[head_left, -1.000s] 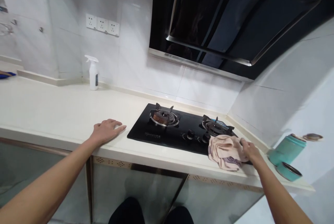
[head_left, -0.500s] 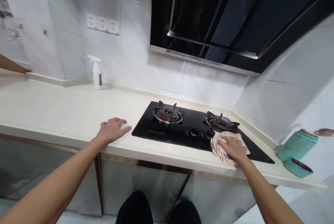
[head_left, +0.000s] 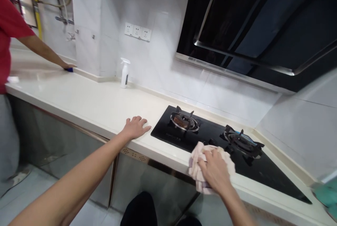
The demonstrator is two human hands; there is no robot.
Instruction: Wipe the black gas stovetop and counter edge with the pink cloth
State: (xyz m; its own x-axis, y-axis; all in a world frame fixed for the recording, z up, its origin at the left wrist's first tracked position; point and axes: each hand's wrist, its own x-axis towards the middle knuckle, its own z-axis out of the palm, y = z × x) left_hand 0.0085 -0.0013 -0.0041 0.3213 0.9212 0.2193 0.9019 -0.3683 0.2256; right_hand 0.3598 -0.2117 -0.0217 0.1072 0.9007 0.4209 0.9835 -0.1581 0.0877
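My left hand (head_left: 136,127) rests on the pale countertop (head_left: 92,105), fingers spread, just left of the stove's corner. A crumpled pink and white cloth (head_left: 196,161) is under my right hand (head_left: 214,170), whose fingers are bent over it. The cloth lies at the front edge of the black gas stove (head_left: 179,141), partly hanging past the counter's edge. Behind it, the stove knobs are mostly hidden. The left burner (head_left: 184,120) and the right burner (head_left: 242,141) both carry dark pan supports.
A white spray bottle (head_left: 124,75) stands by the back wall, below the sockets (head_left: 137,31). The black range hood (head_left: 237,33) overhangs the stove. A teal container (head_left: 328,196) sits at the right edge. At the far left, a co-worker in a red shirt (head_left: 6,33) holds something blue (head_left: 68,69).
My right hand has moved left with the cloth, toward the stove's front edge. The view has turned left, bringing the co-worker into sight. My left hand stays on the counter.
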